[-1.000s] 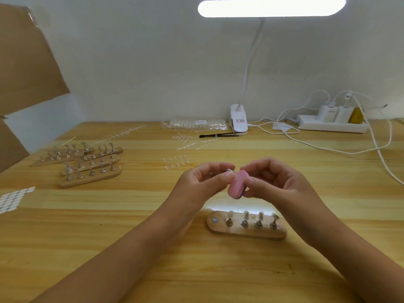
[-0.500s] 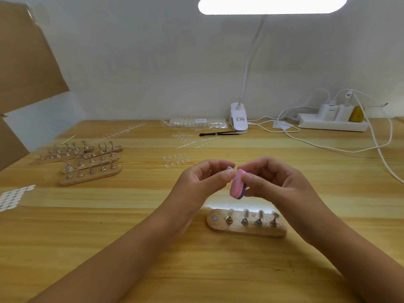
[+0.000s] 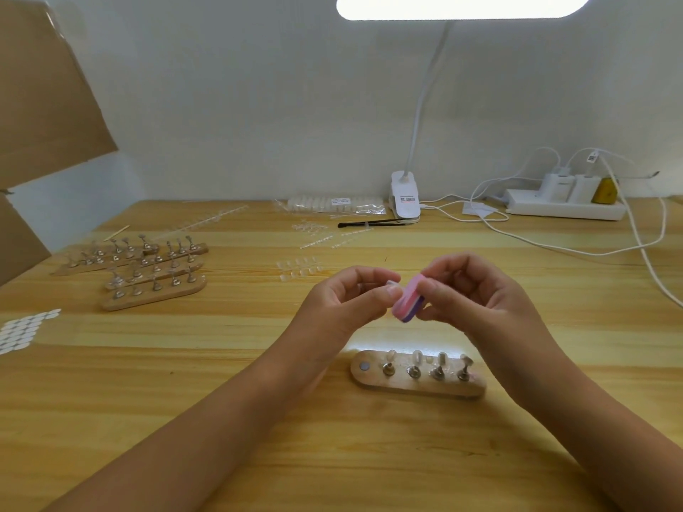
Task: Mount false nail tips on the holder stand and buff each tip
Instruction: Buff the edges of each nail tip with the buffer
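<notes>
Buffer block (image 3: 408,299) has swung edge-on against the tip: buffing under way!
Left hand (image 3: 343,308) pinches the nail tip (image 3: 392,283) just beyond the near holder stand (image 3: 417,386); right hand (image 3: 476,301) grips the block, likely mid-stroke.

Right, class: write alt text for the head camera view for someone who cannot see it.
The left hand pinches a clear nail tip against a pink buffer gripped by the right hand. Below them on the table, a wooden holder stand carries four pegs.
</notes>
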Demonstrator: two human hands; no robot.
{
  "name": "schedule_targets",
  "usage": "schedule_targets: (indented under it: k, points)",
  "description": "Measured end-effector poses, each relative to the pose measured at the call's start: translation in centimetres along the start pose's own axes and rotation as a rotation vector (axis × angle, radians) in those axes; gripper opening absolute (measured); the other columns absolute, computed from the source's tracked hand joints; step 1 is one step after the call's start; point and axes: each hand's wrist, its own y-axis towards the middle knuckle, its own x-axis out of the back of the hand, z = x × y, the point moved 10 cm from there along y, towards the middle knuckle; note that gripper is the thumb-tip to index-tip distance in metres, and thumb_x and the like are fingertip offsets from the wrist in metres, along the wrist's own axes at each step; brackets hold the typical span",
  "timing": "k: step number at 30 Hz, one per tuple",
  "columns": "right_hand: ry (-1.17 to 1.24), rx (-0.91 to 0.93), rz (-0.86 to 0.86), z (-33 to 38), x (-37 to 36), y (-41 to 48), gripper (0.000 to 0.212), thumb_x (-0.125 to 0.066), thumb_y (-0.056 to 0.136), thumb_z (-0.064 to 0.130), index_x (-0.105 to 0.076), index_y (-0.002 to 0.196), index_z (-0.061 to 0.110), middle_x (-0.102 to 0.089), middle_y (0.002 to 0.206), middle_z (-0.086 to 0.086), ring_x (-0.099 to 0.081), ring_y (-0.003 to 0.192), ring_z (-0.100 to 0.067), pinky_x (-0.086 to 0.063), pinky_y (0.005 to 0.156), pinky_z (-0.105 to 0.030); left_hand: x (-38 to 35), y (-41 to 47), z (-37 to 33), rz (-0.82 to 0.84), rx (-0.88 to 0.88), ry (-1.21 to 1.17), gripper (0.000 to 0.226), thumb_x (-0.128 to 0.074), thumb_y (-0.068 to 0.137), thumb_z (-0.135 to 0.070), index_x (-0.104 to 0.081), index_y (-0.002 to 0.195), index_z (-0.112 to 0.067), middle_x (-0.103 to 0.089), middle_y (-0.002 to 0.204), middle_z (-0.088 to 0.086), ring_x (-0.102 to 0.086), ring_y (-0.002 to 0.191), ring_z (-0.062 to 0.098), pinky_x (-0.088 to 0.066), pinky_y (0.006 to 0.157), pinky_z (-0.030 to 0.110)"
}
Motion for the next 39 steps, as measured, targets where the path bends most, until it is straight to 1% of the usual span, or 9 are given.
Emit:
schedule_targets:
  k: [6, 9, 16, 19, 23, 27, 30, 34, 39]
  points:
    - [-0.026, 0.001, 0.027, 0.0, -0.4, -0.1, 0.03, -0.068, 0.074, 0.022, -0.064, 0.098, 0.004, -0.073, 0.081, -0.004, -0.071, 0.074, -0.015, -0.056, 0.069, -0.019, 0.1, 0.0, 0.0, -0.003, 0.004, 0.01, 0.019, -0.071, 0.079, -0.031, -0.074, 0.097, -0.026, -0.072, 0.098, 0.0, -0.066, 0.102, 0.017, -0.05, 0.101, 0.032]
    - [-0.011, 0.022, -0.009, 0.2, 0.1, -0.1, 0.03, -0.069, 0.073, 0.024, -0.064, 0.097, 0.006, -0.074, 0.082, -0.005, -0.071, 0.075, -0.016, -0.056, 0.07, -0.02, 0.1, 0.0, -0.1, -0.009, 0.001, 0.015, 0.016, -0.072, 0.078, -0.031, -0.075, 0.093, -0.03, -0.072, 0.095, -0.004, -0.067, 0.099, 0.013, -0.051, 0.1, 0.03]
    - [-0.021, 0.042, -0.026, 0.5, 0.3, -0.1, 0.03, -0.068, 0.074, 0.024, -0.064, 0.096, 0.005, -0.073, 0.081, -0.004, -0.071, 0.073, -0.013, -0.056, 0.066, -0.019, -0.2, -0.2, -0.5, 0.014, -0.024, 0.022, 0.009, -0.069, 0.08, -0.031, -0.074, 0.085, -0.037, -0.069, 0.092, -0.003, -0.063, 0.094, 0.011, -0.048, 0.103, 0.035]
    - [-0.036, -0.001, 0.064, -0.1, -0.8, -0.2, 0.03, -0.069, 0.073, 0.022, -0.064, 0.097, 0.004, -0.072, 0.08, -0.003, -0.071, 0.072, -0.016, -0.056, 0.065, -0.02, -0.2, -0.2, -0.6, 0.022, -0.032, 0.02, 0.007, -0.069, 0.082, -0.029, -0.073, 0.086, -0.032, -0.069, 0.093, 0.001, -0.065, 0.096, 0.017, -0.049, 0.103, 0.035]
    - [-0.011, 0.051, -0.029, 0.3, 0.3, 0.0, 0.03, -0.067, 0.077, 0.022, -0.064, 0.103, 0.008, -0.072, 0.081, -0.001, -0.071, 0.074, -0.014, -0.056, 0.068, -0.02, -0.1, -0.1, -0.6, 0.026, -0.038, 0.038, 0.006, -0.069, 0.082, -0.029, -0.072, 0.086, -0.031, -0.069, 0.091, -0.003, -0.063, 0.093, 0.011, -0.047, 0.105, 0.036]
    - [-0.063, 0.024, 0.027, 0.0, -0.3, -0.1, 0.029, -0.067, 0.077, 0.023, -0.068, 0.101, 0.007, -0.073, 0.083, -0.006, -0.072, 0.076, -0.015, -0.056, 0.069, -0.02, -0.3, -0.2, -0.4, 0.039, -0.039, 0.043, 0.009, -0.068, 0.084, -0.029, -0.072, 0.091, -0.026, -0.071, 0.096, 0.005, -0.065, 0.1, 0.018, -0.048, 0.105, 0.037]
    - [-0.045, 0.035, -0.029, 0.1, 0.5, 0.1, 0.032, -0.068, 0.075, 0.028, -0.068, 0.101, 0.01, -0.073, 0.084, -0.006, -0.071, 0.078, -0.017, -0.057, 0.072, -0.022, -0.3, -0.1, -0.5, 0.036, -0.039, 0.039, 0.007, -0.069, 0.083, -0.031, -0.073, 0.088, -0.03, -0.07, 0.091, -0.003, -0.064, 0.095, 0.011, -0.049, 0.102, 0.033]
    - [-0.048, -0.003, 0.063, -0.5, -0.6, -0.1, 0.027, -0.067, 0.076, 0.022, -0.067, 0.099, 0.006, -0.073, 0.083, -0.004, -0.071, 0.076, -0.017, -0.056, 0.069, -0.021, -0.2, -0.1, -0.4, 0.036, -0.042, 0.029, 0.008, -0.069, 0.083, -0.03, -0.073, 0.09, -0.028, -0.072, 0.096, 0.002, -0.067, 0.099, 0.017, -0.05, 0.102, 0.035]
    - [-0.019, 0.023, -0.014, -0.1, 0.3, 0.0, 0.03, -0.068, 0.075, 0.023, -0.065, 0.099, 0.005, -0.073, 0.081, -0.004, -0.071, 0.073, -0.014, -0.056, 0.068, -0.019, -0.1, 0.0, -0.3, 0.025, -0.039, 0.029, 0.007, -0.07, 0.082, -0.033, -0.073, 0.088, -0.032, -0.071, 0.092, -0.004, -0.065, 0.096, 0.011, -0.049, 0.103, 0.033]
